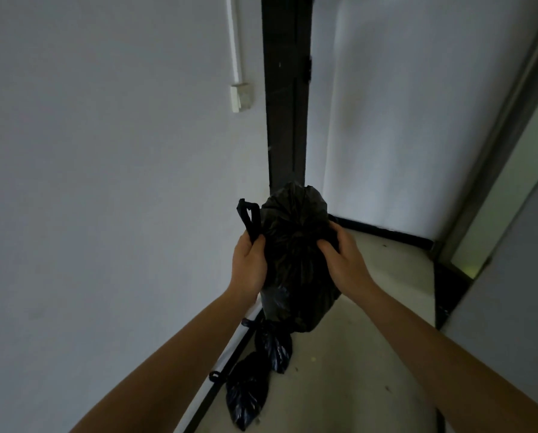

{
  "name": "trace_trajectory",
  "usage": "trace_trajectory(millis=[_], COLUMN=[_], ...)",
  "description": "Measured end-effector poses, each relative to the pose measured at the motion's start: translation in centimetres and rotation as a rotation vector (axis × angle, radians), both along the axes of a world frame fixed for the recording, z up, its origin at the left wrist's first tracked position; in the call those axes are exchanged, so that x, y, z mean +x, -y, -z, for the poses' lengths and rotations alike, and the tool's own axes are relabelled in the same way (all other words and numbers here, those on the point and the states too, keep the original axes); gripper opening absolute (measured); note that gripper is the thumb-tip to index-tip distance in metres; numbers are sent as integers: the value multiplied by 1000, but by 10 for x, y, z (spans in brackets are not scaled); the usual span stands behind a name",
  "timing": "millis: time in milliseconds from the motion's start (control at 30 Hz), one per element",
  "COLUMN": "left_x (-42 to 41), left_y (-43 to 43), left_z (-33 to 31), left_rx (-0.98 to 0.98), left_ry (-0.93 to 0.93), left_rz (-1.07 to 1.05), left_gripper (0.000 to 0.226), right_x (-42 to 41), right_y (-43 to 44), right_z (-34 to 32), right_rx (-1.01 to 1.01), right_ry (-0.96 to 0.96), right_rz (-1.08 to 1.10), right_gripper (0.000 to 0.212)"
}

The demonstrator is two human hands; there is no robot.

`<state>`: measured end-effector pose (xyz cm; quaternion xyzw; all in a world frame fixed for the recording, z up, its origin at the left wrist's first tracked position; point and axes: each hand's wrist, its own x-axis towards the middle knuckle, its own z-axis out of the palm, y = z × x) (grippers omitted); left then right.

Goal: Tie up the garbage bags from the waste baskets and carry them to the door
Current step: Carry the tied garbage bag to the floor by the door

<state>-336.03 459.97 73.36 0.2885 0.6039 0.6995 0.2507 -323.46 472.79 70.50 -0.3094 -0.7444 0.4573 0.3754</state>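
Note:
A black garbage bag (296,245) hangs in front of me between both hands, above the floor. My left hand (249,264) pinches one of its looped handles, which sticks up beside the bag. My right hand (342,254) grips the gathered plastic on the bag's right side. Below it, two tied black bags lie on the floor along the left wall: one (274,348) just under the held bag, the other (246,389) nearer to me. The dark door frame (285,104) rises straight ahead, with the pale door (402,104) to its right.
A white wall (105,182) runs along the left with a switch box (241,96) and a cable duct. A black skirting strip (386,234) edges the pale floor (370,354). A grey framed panel (511,182) stands at the right.

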Motion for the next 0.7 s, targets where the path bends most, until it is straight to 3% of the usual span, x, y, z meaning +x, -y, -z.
trace_trajectory(millis=[100,200,433,700], left_x=[-24,-47,-121,-195], left_y=[-66,-136,-288,-377], left_z=[21,43,76,151], left_rx=[-17,-59,-197,-395], left_ry=[6,38,60,112], left_rz=[-4,-31,-101,-159], left_gripper=[28,27,32,20], right_x=[-21,-49,-124,-195], right_y=[-64,-136,-302,-408], right_z=[23,43,79,151], right_rx=[-31,-45,-107,52], right_ry=[-9,10,149,304], right_rz=[11,3,-114,-75], right_gripper=[54,35,47,38])
